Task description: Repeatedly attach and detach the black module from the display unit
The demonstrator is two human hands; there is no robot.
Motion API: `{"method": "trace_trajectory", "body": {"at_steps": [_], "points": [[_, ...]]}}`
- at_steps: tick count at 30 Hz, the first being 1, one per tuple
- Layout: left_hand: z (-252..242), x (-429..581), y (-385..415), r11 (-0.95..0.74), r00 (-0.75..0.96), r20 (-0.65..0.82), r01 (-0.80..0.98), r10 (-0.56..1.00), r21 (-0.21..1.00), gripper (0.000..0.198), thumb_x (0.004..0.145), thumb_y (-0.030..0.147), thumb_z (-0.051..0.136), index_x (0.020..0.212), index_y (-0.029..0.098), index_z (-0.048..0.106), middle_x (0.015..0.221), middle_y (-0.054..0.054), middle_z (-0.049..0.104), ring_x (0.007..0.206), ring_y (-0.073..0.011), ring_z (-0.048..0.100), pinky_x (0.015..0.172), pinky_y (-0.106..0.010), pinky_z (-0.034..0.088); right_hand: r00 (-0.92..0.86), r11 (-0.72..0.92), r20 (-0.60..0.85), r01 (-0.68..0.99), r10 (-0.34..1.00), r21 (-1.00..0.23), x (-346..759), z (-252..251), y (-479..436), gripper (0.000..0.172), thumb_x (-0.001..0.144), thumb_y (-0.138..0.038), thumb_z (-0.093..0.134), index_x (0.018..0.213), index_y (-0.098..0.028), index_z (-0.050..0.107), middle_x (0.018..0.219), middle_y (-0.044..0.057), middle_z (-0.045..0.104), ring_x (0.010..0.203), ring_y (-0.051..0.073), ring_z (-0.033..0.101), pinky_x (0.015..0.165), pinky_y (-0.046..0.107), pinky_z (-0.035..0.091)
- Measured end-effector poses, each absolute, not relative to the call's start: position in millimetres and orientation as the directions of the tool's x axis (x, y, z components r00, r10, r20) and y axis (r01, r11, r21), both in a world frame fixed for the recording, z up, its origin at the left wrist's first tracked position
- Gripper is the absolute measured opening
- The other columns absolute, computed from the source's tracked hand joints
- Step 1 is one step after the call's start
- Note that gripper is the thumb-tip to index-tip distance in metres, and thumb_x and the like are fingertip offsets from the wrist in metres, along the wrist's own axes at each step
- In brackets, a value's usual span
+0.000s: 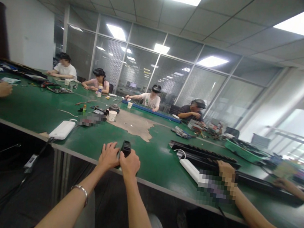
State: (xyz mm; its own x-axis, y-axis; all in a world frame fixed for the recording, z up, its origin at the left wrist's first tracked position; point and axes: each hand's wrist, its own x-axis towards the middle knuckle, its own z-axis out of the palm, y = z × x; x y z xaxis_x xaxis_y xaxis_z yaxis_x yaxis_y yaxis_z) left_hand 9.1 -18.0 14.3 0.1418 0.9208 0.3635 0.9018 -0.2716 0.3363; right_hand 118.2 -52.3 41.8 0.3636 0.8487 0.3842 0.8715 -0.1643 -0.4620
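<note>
Near the table's front edge, my right hand (131, 162) is closed around a small black block-shaped object (126, 146), its kind too small to make out. The object stands upright, its top end showing above the thumb. Close on its left, my left hand (109, 155) lies low over the green table (153, 163) with fingers stretched forward. Whether those fingertips touch the object is hidden. A metal bracelet circles my left wrist.
White rectangular devices (62, 129) with cables lie left and right. A paper cup (112, 115) and tools stand ahead by a bare brown patch (133, 124). Black rails (205, 154) and a co-worker's hand (227, 171) are at right. Other people sit across the table.
</note>
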Motion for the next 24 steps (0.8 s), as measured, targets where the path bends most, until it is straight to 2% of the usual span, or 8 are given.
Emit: {"method": "trace_trajectory", "body": {"at_steps": [8,11,15,20,24], "points": [[11,10,-15,-0.27,0.138,0.385,0.909,0.913,0.316,0.054,0.084,0.038,0.046,0.135,0.021,0.049,0.146,-0.009,0.042,0.132,-0.0282,0.033,0.113,-0.051,0.02,0.347,-0.187,0.296,0.87,0.89,-0.457,118,39,-45,0.049,0.077,-0.057,0.059,0.105,-0.017,0.059,0.095,0.015,0.068,0.095,0.03,0.064,0.078,0.036,0.044],[13,10,-17,-0.254,0.133,0.361,0.915,0.923,0.313,0.051,0.085,0.038,0.046,0.133,0.023,0.052,0.146,-0.008,0.042,0.133,-0.0283,0.033,0.114,-0.051,0.018,0.355,-0.199,0.291,0.869,0.888,-0.453,118,39,-45,0.044,0.079,-0.053,0.058,0.105,-0.017,0.059,0.096,0.015,0.069,0.097,0.029,0.064,0.081,0.036,0.043],[17,10,-20,-0.269,0.151,0.344,0.906,0.927,0.328,0.045,0.085,0.039,0.047,0.128,0.029,0.057,0.146,-0.006,0.042,0.134,-0.0293,0.032,0.114,-0.053,0.016,0.36,-0.177,0.324,0.861,0.875,-0.477,120,36,-48,0.047,0.081,-0.056,0.055,0.107,-0.017,0.06,0.098,0.016,0.068,0.098,0.029,0.063,0.083,0.038,0.043],[22,11,-24,-0.272,0.155,0.325,0.895,0.933,0.353,0.043,0.083,0.044,0.053,0.124,0.035,0.06,0.145,-0.004,0.044,0.134,-0.0313,0.031,0.113,-0.055,0.013,0.376,-0.19,0.306,0.846,0.874,-0.498,121,45,-46,0.044,0.08,-0.055,0.056,0.099,-0.016,0.064,0.095,0.016,0.069,0.095,0.028,0.064,0.081,0.035,0.043],[23,12,-26,-0.284,0.159,0.344,0.893,0.925,0.35,0.047,0.08,0.056,0.057,0.123,0.037,0.061,0.144,-0.004,0.044,0.134,-0.0317,0.031,0.113,-0.056,0.014,0.372,-0.106,0.399,0.829,0.838,-0.549,127,59,-46,0.045,0.084,-0.054,0.053,0.106,-0.016,0.063,0.098,0.014,0.069,0.095,0.026,0.063,0.081,0.032,0.043]]}}
